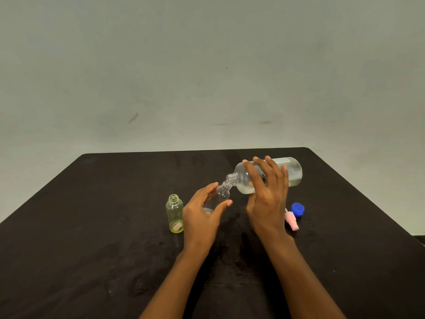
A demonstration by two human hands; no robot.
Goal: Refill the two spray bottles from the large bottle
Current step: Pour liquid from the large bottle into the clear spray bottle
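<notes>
My right hand [268,199] grips the large clear bottle [291,172], which is tipped almost flat with its open neck pointing left and clear liquid pooled along its lower side. Its mouth meets the open neck of a small clear spray bottle [222,193], tilted toward it and held by my left hand [203,214] between thumb and fingers. A second small bottle, yellow-tinted [174,214], stands upright and uncapped just left of my left hand.
A blue cap [298,209] and a pink spray head [291,221] lie on the dark table [92,226] right of my right hand. A pale wall rises behind the table's far edge.
</notes>
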